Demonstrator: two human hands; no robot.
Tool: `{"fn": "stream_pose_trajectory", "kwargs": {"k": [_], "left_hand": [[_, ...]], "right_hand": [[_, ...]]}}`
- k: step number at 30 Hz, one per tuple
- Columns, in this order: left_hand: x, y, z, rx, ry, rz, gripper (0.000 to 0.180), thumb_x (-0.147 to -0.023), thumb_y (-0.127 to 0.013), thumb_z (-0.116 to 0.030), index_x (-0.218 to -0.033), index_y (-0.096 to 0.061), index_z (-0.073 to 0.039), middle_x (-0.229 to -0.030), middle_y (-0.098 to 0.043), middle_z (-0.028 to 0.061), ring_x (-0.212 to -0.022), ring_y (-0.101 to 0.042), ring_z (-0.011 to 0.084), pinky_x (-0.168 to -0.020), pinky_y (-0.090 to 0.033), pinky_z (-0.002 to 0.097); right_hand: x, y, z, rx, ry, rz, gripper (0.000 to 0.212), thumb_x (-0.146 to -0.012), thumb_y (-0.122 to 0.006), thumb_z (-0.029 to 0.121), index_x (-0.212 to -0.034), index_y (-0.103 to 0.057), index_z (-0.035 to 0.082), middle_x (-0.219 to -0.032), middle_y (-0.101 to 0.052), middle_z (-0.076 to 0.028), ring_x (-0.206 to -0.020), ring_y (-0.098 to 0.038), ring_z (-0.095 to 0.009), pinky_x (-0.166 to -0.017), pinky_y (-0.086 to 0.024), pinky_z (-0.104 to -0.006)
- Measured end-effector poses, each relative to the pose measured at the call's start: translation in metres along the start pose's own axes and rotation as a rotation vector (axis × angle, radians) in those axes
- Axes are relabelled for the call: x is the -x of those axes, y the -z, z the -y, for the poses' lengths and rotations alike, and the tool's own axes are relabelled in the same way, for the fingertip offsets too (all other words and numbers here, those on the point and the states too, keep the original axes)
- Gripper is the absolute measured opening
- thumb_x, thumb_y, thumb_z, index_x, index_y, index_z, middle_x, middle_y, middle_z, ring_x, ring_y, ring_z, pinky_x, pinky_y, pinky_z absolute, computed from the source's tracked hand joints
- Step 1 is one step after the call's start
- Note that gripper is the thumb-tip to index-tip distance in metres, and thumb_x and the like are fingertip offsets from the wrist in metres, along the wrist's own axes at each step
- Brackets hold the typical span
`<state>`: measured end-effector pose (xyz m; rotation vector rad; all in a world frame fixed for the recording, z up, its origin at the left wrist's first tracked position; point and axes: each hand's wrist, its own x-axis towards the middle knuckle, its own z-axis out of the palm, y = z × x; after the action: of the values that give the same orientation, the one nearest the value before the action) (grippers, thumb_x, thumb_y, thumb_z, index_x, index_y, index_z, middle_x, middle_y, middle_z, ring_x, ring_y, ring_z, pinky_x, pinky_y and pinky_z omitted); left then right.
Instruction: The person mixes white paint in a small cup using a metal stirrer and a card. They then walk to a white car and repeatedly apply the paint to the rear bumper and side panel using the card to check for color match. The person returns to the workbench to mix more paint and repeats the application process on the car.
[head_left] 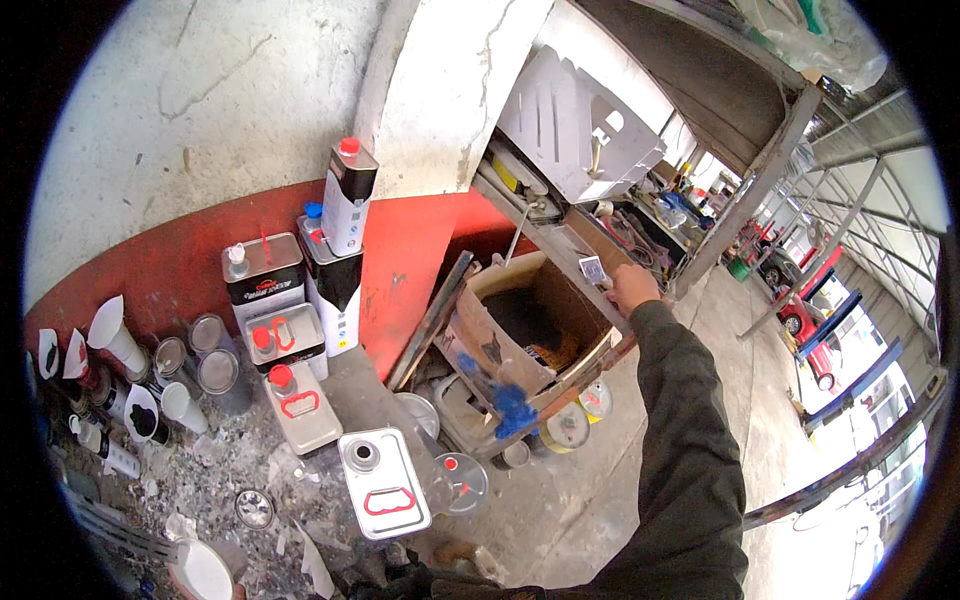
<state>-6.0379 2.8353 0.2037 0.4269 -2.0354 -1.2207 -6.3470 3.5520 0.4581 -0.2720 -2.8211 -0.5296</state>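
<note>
Only bit of legible print I can spot is white lettering plus a small red logo on the black-banded rectangular can (263, 272), left of centre. Red-capped tall can's (348, 200) label: too tiny.

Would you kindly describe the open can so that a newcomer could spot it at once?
Start at the red-and-white wall, then look down to the littered worktop in front of it. There, the open can is the frontmost rectangular one, white-topped. Unlike the red-capped cans behind it, its round spout is uncovered.
</note>
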Motion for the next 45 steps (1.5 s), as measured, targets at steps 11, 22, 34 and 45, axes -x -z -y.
{"fn": "stream_pose_trajectory", "kwargs": {"k": [11, 22, 34, 45], "left_hand": [[0.006, 0.009, 0.034, -0.337, -0.131, -0.031, 0.058, -0.077, -0.067, -0.023, -0.127, -0.044, -0.005, -0.122, -0.052, 0.01, -0.109, -0.051, 0.0214, -0.093, -0.04, 0.0337], [-0.01, -0.021, -0.066, 0.332, 0.295, -0.049, 0.108, -0.046, -0.084, -0.007, -0.138, -0.028, -0.002, -0.122, -0.051, 0.0125, -0.111, -0.051, 0.026, -0.096, -0.043, 0.0395], [-0.037, 0.0, -0.002, 0.33, 0.337, 0.185, 0.103, -0.047, -0.089, -0.013, -0.133, -0.032, -0.003, -0.122, -0.05, 0.0104, -0.112, -0.051, 0.0226, -0.095, -0.043, 0.0358], [-0.078, 0.02, 0.035, 0.513, 0.31, 0.575, 0.099, -0.051, -0.089, -0.021, -0.131, -0.033, -0.004, -0.124, -0.051, 0.0124, -0.112, -0.052, 0.0241, -0.096, -0.044, 0.0377]], "right_hand": [[-0.021, -0.023, -0.018, 0.013, -0.104, -0.075, 0.024, -0.086, -0.048, 0.014, -0.103, -0.052, -0.002, -0.083, -0.064, -0.022, -0.078, -0.064, -0.04, -0.069, -0.052, -0.0477], [-0.02, 0.049, 0.021, -1.059, 0.144, -0.199, 0.029, -0.096, -0.049, 0.023, -0.111, -0.058, 0.0, -0.094, -0.064, -0.006, -0.082, -0.06, -0.013, -0.075, -0.046, -0.0272], [0.169, 0.088, 0.208, -1.515, 0.041, 0.068, 0.009, -0.092, -0.055, 0.013, -0.097, -0.056, 0.006, -0.073, -0.058, -0.004, -0.061, -0.057, -0.01, -0.057, -0.047, -0.0225], [0.423, -0.068, 0.32, -1.393, -0.641, 0.517, 0.018, -0.079, -0.05, -0.004, -0.09, -0.061, 0.004, -0.073, -0.059, -0.001, -0.068, -0.054, -0.008, -0.062, -0.045, -0.0244]]}}
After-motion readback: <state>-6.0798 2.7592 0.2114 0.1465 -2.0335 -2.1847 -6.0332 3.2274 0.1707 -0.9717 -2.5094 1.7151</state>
